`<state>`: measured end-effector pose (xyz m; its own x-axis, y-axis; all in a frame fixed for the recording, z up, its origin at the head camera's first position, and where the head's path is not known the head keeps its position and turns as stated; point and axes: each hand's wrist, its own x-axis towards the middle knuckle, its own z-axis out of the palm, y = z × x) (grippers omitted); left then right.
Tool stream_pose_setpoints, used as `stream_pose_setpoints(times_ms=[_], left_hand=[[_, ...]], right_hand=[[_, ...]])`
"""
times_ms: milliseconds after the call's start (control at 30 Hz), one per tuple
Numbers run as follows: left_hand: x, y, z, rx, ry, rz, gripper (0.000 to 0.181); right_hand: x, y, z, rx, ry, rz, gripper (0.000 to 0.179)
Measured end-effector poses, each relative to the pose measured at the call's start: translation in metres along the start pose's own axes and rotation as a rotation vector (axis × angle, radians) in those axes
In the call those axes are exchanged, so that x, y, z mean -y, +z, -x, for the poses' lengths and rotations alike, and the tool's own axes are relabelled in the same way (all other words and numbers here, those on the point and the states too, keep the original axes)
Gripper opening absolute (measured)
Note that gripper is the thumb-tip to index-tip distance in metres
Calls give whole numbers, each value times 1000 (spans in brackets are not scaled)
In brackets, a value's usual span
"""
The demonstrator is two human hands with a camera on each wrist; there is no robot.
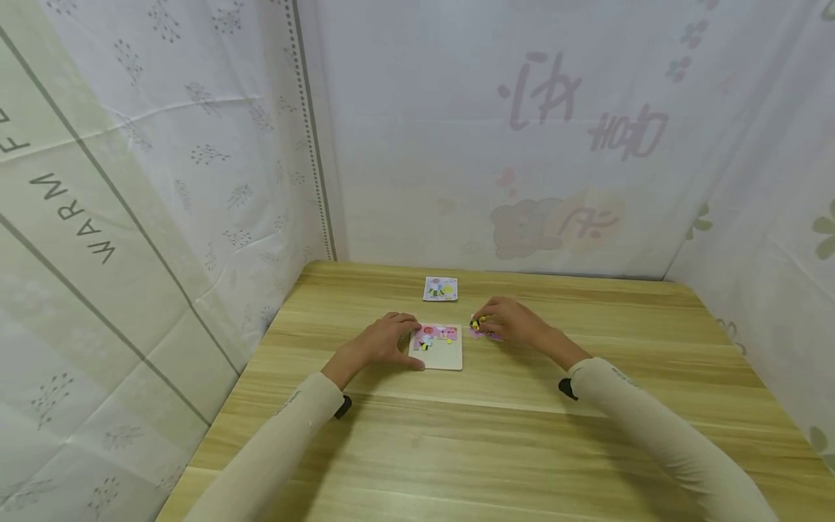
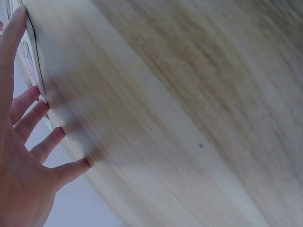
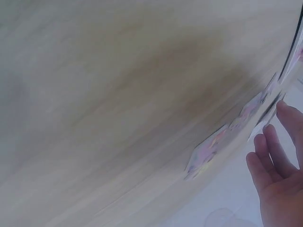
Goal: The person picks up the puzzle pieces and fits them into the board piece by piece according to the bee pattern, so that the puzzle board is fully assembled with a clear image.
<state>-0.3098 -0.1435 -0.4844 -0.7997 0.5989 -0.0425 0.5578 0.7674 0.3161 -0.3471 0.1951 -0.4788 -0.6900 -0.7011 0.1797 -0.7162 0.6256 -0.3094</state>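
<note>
A square puzzle board with a pale frame lies flat on the table, pink and bee-patterned pieces filling its far part. My left hand rests at the board's left side, thumb at the near corner and index finger at the far one. Its fingers are spread and mostly straight in the left wrist view, with fingertips down at the tabletop. Right of the board, my right hand pinches a yellow-and-black puzzle piece between thumb and fingers. Loose pink puzzle pieces lie on the table by that hand, partly hidden under it in the head view.
A small picture card showing a bee lies beyond the board. The wooden table reaches back to a printed curtain, and more curtain hangs at both sides.
</note>
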Motion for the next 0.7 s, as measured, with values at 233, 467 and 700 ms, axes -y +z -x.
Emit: stream_pose_setpoints(times_ms=[233,467,700], left_hand=[[2,2,-2,3,7,0,91],[2,5,-1,2,11,0,92],[2,2,-1,-7,2,-7,92]], right_hand=[[5,9,-4,-3,-3,-11,25],[15,15,-7,-9,-10,-35,25],[26,18,-15,-30,-42,-71,23]])
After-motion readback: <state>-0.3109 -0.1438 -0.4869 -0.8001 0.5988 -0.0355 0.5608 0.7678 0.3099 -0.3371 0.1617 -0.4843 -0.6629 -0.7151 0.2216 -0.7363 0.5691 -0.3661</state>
